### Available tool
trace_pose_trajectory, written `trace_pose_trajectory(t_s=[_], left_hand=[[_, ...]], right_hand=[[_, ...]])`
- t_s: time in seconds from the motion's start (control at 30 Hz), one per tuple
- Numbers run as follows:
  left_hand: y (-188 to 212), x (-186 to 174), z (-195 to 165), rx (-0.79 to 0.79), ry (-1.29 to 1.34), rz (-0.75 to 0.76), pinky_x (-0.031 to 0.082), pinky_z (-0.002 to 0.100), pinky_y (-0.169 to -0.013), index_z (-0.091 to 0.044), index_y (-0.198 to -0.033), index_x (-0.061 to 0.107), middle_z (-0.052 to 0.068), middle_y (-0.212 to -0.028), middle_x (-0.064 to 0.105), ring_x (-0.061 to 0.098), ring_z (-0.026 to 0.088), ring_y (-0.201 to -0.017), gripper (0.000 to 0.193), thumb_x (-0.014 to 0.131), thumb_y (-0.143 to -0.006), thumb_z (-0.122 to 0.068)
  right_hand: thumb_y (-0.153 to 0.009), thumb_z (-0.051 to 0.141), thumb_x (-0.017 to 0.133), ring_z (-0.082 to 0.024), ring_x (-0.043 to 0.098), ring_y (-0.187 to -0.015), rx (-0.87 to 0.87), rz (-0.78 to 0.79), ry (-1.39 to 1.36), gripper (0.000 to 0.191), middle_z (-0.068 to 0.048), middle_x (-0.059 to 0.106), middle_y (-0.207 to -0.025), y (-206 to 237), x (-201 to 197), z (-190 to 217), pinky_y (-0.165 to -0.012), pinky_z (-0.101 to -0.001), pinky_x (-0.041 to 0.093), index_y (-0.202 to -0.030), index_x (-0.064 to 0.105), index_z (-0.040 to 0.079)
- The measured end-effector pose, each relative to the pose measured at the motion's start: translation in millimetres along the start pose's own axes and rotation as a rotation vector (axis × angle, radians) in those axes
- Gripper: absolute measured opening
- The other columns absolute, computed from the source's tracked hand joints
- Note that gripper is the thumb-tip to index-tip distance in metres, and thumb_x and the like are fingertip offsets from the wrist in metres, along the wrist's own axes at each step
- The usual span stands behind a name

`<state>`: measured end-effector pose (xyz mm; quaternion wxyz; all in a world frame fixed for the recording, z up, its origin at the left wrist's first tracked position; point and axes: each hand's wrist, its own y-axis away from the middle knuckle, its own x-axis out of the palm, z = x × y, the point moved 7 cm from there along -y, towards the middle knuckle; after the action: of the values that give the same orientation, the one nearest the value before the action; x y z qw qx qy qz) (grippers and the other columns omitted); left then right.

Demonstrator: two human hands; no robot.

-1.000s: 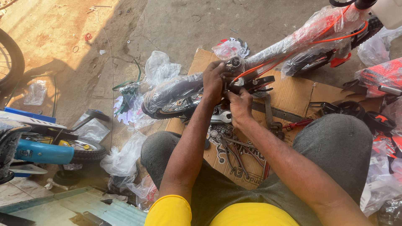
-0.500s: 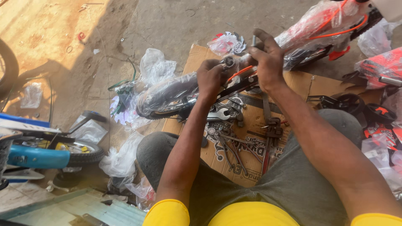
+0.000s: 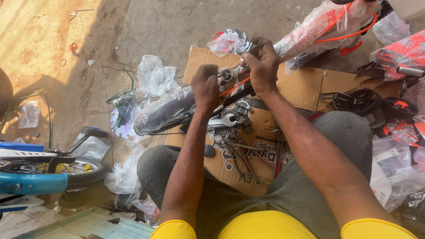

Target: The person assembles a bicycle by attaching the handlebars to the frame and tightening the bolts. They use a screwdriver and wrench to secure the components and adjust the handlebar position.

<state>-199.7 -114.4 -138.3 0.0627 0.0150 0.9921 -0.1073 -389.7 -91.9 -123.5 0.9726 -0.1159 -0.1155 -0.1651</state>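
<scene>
Two hands up at frame centre-top, both on a wrapped wheel assy. Left hand [image 3: 206, 87] fisted, fingers curled tight round a tool or axle end at the hub [image 3: 227, 76]; exact thing gripped hidden under knuckles, can't tell. Right hand [image 3: 262, 65] higher, fingertips pressed together pinching a small metal part [image 3: 246, 49] just above hub, thumb side closed, no spread. Probably left steadying while right works the small part, judged from the grip only.

Wheel [image 3: 164, 109] in grey plastic wrap, lying centre-left across flat cardboard [image 3: 301, 84], tilted so hub end points up toward hands. Orange cable [image 3: 233, 87] running under right wrist. Spanner [image 3: 223, 121] and pliers [image 3: 241, 156] loose on cardboard between knees, near, within reach. Wrapped orange frame [image 3: 318, 22] upper right, touching cardboard edge. Small black wheels [image 3: 367, 101] right of centre. Blue bike [image 3: 40, 177] lower left, well apart. Loose plastic bags [image 3: 152, 77] left of cardboard on concrete.
</scene>
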Motion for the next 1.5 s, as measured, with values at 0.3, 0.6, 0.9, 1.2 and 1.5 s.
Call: trace_pose_trajectory(t_s=[0.3,0.6,0.9,1.2,1.5], left_hand=[[7,0,-44,0.212,-0.573,0.412,0.048,0.044,-0.067,-0.005,-0.085,0.063,0.012,-0.087,0.063,0.063,0.028,-0.075,0.028,0.071,-0.076,-0.03],[-7,20,-22,0.209,-0.644,0.504,0.043,0.043,-0.056,-0.009,-0.065,0.054,0.007,-0.058,0.051,0.049,0.023,-0.054,0.031,0.073,-0.07,-0.032],[3,51,-14,0.127,-0.518,0.512,0.043,0.042,-0.057,-0.009,-0.066,0.053,0.007,-0.062,0.053,0.051,0.023,-0.058,0.033,0.073,-0.073,-0.035],[-12,52,-37,0.247,-0.254,0.272,0.048,0.043,-0.07,-0.002,-0.096,0.056,0.009,-0.094,0.059,0.059,0.024,-0.077,0.03,0.071,-0.075,-0.019],[-18,62,-40,0.251,-0.553,-0.073,0.046,0.033,-0.058,-0.009,-0.097,0.068,0.003,-0.092,0.064,0.061,0.015,-0.072,0.032,0.076,-0.093,-0.04]], right_hand=[[-0.102,0.0,0.06,-0.012,0.064,-0.085,-0.432,-0.013,0.499,0.035,-0.005,0.064,-0.097,14,18,-4,-0.071,-0.0301,0.055,-0.136,0.055,0.004],[-0.108,-0.003,0.061,-0.013,0.065,-0.086,-0.64,0.01,0.587,0.033,-0.005,0.063,-0.104,17,20,-2,-0.076,-0.031,0.057,-0.14,0.054,0.006],[-0.106,-0.004,0.064,-0.014,0.062,-0.082,-0.599,-0.028,0.623,0.029,-0.006,0.063,-0.102,5,-15,1,-0.072,-0.0301,0.054,-0.132,0.055,0.004],[-0.104,0.0,0.061,-0.01,0.066,-0.087,-0.202,0.118,0.127,0.032,-0.004,0.065,-0.1,-33,-25,19,-0.08,-0.028,0.062,-0.136,0.053,0.002],[-0.105,0.005,0.067,-0.013,0.072,-0.084,-0.089,0.104,-0.054,0.015,-0.007,0.07,-0.097,-35,-19,10,-0.073,-0.0271,0.061,-0.116,0.058,0.004]])
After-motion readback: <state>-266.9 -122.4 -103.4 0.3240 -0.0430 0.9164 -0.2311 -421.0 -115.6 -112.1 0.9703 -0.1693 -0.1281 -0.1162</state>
